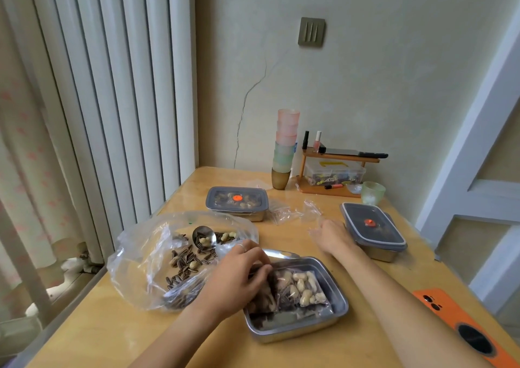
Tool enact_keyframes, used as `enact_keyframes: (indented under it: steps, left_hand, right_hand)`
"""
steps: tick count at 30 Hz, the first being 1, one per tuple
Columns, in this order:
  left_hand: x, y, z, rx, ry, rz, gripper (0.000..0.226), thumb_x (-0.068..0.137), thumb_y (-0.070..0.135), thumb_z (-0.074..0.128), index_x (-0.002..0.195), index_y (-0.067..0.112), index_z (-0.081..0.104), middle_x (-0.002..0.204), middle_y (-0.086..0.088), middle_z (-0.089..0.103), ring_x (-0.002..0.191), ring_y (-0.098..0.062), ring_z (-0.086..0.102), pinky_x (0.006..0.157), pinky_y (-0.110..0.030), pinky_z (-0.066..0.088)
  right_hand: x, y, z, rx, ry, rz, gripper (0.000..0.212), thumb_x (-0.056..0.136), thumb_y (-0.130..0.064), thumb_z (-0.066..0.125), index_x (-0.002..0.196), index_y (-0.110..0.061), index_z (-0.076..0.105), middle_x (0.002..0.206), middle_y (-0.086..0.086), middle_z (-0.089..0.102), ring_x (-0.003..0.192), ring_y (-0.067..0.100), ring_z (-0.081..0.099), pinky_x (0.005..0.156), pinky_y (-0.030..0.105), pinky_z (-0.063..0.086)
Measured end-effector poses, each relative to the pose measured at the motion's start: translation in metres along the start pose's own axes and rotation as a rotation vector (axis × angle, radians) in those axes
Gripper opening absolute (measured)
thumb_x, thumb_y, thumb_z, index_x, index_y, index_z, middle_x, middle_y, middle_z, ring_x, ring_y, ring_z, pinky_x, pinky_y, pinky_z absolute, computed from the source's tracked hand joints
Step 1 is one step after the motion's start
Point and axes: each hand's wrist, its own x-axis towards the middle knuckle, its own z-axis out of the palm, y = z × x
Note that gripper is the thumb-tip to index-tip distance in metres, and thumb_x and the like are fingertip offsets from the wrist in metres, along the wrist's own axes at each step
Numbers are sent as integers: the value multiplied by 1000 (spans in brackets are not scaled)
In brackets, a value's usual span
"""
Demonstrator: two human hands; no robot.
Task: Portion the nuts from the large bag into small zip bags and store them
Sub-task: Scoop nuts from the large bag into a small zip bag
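filled zip bag (298,289) lies flat in open steel tray (295,331), so portions stack | left hand (239,277) grip curled on bag edge, seating it | right hand (334,235) grip spread over empty zip bags (282,213), likely fetching next | large bag (140,258) gapes on table (140,336), spoon (204,238) inside

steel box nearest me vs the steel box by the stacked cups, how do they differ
The near steel box is open, with no lid on; the far steel box is shut under a grey lid with an orange dot. The near one shows filled zip bags lying in it; the far one's contents show only dimly through the lid. Both are shallow rectangular metal boxes on the wooden table.
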Motion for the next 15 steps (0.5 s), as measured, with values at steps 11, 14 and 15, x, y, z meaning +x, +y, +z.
enact_keyframes:
  steps: [11,14,15]
  left_hand:
    - [-15,-40,-22,-122,467,-45,11,99,24,56,93,24,66,94,13,59,85,-11,61,72,-27,49]
    - [-21,-38,-25,-154,526,-58,12,98,20,55,91,22,65,89,12,58,80,-13,59,68,-21,43]
    - [-22,-38,-26,-163,536,-61,12,98,19,55,91,21,64,89,12,58,80,-13,59,68,-23,43]
  right_hand:
    - [-6,-9,-1,-291,66,24,19,105,-11,54,114,-5,69,113,11,70,104,27,68,78,32,52]
    - [-17,-13,-10,-335,120,-22,17,104,-14,56,114,-9,68,112,10,70,104,26,68,82,34,53]
    - [-19,-15,-12,-326,185,-36,17,104,-14,56,116,-10,68,109,10,71,102,26,68,80,34,54]
